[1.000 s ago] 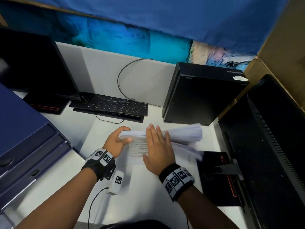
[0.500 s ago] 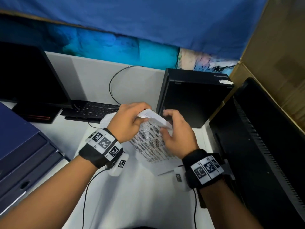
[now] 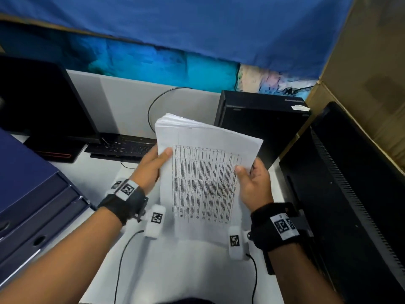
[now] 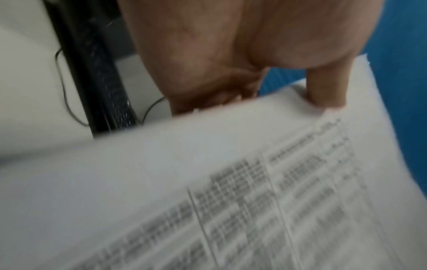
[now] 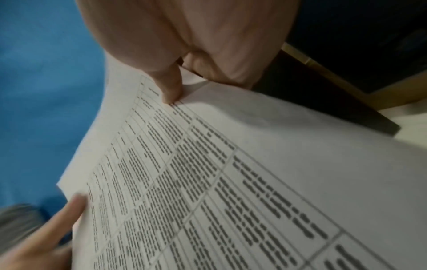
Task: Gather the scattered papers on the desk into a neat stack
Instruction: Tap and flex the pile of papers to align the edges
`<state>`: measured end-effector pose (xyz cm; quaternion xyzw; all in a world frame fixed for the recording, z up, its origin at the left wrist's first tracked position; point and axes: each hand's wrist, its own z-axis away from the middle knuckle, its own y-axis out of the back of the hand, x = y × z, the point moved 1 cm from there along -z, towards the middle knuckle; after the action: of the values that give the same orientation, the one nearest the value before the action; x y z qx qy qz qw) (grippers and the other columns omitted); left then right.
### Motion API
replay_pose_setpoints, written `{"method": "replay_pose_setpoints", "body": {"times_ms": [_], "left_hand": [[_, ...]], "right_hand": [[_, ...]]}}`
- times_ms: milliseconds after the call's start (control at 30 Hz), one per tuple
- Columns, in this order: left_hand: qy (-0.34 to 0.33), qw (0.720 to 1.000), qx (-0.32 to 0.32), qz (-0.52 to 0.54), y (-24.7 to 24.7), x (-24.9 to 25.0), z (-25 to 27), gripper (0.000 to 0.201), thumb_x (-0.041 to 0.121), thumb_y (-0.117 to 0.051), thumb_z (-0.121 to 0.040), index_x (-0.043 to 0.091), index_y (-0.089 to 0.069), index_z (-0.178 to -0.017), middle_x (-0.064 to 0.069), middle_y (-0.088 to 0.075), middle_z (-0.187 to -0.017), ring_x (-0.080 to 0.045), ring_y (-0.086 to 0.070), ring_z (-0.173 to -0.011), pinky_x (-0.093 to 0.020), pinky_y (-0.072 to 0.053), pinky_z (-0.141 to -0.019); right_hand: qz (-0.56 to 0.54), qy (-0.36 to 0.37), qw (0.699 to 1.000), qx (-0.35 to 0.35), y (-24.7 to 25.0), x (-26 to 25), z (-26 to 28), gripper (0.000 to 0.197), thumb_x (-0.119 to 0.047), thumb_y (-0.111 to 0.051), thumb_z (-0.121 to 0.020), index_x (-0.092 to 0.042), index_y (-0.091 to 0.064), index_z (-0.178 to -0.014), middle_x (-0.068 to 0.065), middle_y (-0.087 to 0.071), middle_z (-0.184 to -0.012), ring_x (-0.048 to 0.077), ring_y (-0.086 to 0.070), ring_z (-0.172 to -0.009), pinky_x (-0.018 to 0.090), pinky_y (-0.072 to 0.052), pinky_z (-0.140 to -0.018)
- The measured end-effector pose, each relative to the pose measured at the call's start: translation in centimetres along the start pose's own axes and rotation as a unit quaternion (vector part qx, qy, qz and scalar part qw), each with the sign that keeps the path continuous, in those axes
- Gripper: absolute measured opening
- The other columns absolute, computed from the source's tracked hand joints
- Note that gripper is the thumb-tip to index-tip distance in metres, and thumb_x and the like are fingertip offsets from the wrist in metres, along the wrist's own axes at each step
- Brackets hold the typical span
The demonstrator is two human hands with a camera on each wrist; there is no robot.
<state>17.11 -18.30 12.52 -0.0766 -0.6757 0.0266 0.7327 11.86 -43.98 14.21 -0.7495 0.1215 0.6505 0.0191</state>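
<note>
Already the gathering looks mostly done. From the head view, the papers are lifted off the bench as one bundle, top sheet printed with a table, held upright between both hands above the middle of the bench. The left hand grips the left edge, thumb on the front sheet, and the right hand grips the right edge the same way. The far edges fan out a little at the top left corner, so the bundle is not yet squared. No loose sheet shows on the bare part of the bench, though the bundle hides the area beneath it. A keyboard and a black computer case stand behind, drawers at the left.

From the left wrist, blurred, the thumb presses on the top sheet near its edge while the fingers curl behind the papers; sheet edges look stepped there.

From the right wrist, the thumb pinches the papers at their edge, and a finger of the other hand touches the opposite side.

What is left, by my judgement: tapping the edges even and laying the stack down flat.
</note>
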Motion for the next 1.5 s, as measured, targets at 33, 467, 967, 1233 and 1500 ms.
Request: {"method": "replay_pose_setpoints", "body": {"times_ms": [33,467,967,1233,1500], "left_hand": [[-0.017,0.999,-0.003,-0.031,-0.6,0.0,0.2,0.057,0.043,-0.076,-0.076,0.025,-0.057,-0.126,0.001,-0.070,-0.120,-0.022,-0.064,-0.116,-0.047,-0.048,-0.102],[-0.079,0.991,0.051,-0.095,-2.3,-3.6,3.3,0.074,0.049,-0.081,-0.070,0.037,-0.043,-0.133,0.010,-0.062,-0.128,-0.005,-0.059,-0.120,-0.029,-0.049,-0.098],[-0.129,0.980,0.152,-0.011,-4.1,1.3,0.6,0.018,0.018,-0.047,-0.098,0.013,-0.062,-0.091,-0.003,-0.076,-0.092,-0.025,-0.068,-0.096,-0.039,-0.050,-0.092],[-0.039,0.993,-0.017,-0.108,0.1,-5.1,2.4,0.078,0.049,-0.081,-0.066,0.033,-0.043,-0.132,0.002,-0.063,-0.127,-0.015,-0.059,-0.121,-0.039,-0.048,-0.101],[-0.027,0.970,0.051,-0.237,-1.9,-5.6,2.7,0.039,0.012,-0.058,-0.095,0.018,-0.047,-0.133,0.006,-0.063,-0.111,-0.011,-0.060,-0.102,-0.028,-0.049,-0.092]], "right_hand": [[0.002,0.006,1.000,0.009,-0.4,0.2,0.1,0.031,-0.005,-0.054,-0.096,-0.034,-0.056,-0.106,-0.010,-0.069,-0.107,0.001,-0.066,-0.102,0.020,-0.054,-0.085],[-0.006,-0.060,0.997,0.049,-2.3,4.3,3.5,0.056,-0.014,-0.069,-0.087,-0.027,-0.035,-0.129,-0.006,-0.061,-0.119,-0.003,-0.063,-0.106,0.018,-0.053,-0.086],[-0.069,-0.057,0.981,0.170,-2.0,0.1,-0.6,0.008,-0.033,-0.056,-0.087,-0.032,-0.063,-0.082,0.001,-0.066,-0.091,0.028,-0.066,-0.086,0.040,-0.057,-0.070],[-0.052,-0.067,0.996,0.004,-1.1,5.3,2.6,0.060,-0.002,-0.068,-0.080,-0.037,-0.041,-0.121,0.002,-0.064,-0.117,0.016,-0.065,-0.109,0.028,-0.056,-0.088],[0.049,-0.081,0.993,0.072,-2.9,5.7,3.4,0.039,-0.006,-0.051,-0.097,-0.026,-0.029,-0.123,-0.023,-0.051,-0.102,-0.012,-0.051,-0.090,-0.003,-0.042,-0.063]]}}
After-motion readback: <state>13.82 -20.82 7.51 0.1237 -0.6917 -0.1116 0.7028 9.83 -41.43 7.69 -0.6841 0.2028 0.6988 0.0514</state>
